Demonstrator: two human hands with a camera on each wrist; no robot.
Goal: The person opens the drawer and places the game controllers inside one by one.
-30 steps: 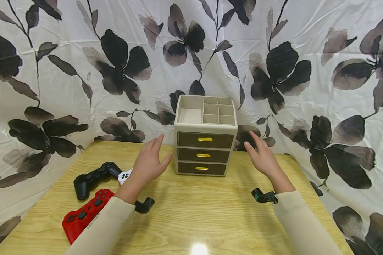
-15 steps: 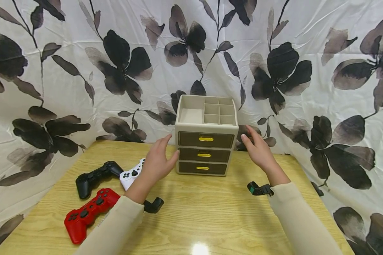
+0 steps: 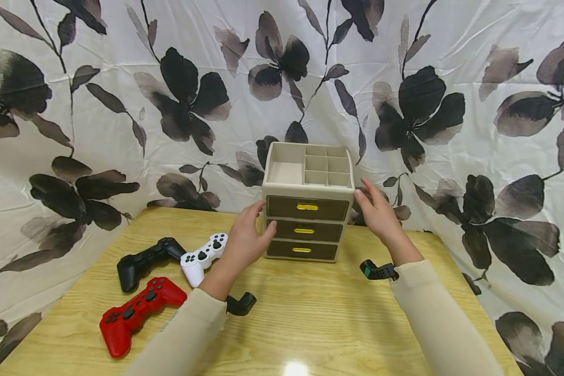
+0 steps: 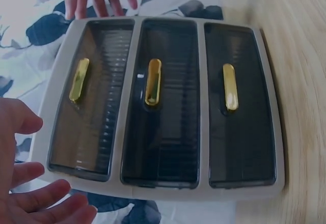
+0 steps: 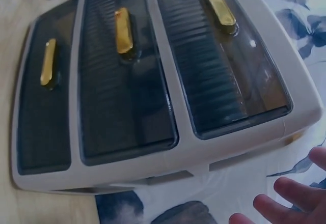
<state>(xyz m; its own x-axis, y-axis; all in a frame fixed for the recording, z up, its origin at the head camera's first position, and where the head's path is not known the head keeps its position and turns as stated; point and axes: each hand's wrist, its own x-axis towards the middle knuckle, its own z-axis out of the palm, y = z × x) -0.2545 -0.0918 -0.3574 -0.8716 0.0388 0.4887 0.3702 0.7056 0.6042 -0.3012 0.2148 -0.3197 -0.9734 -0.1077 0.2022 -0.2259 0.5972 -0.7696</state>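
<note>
A cream desktop drawer organizer stands upright at the back of the table, its three dark drawers closed and fitted with gold handles. Its top is split into one wide tray and several small compartments. My left hand is at the organizer's left side, fingers spread and relaxed, fingertips right by the front left edge. On the other side my right hand reaches up with loose fingers, the tips close to the upper right edge. In the right wrist view, the fingers are beside the organizer's side wall. Neither hand grips anything.
Left of my left arm lie a black game controller, a red game controller and a white game controller on the wooden table. A floral fabric hangs behind the table.
Both hands have moved inward to the organizer's sides, the left one going right and the right one going left. More of the white controller shows now. The view has shifted slightly.
</note>
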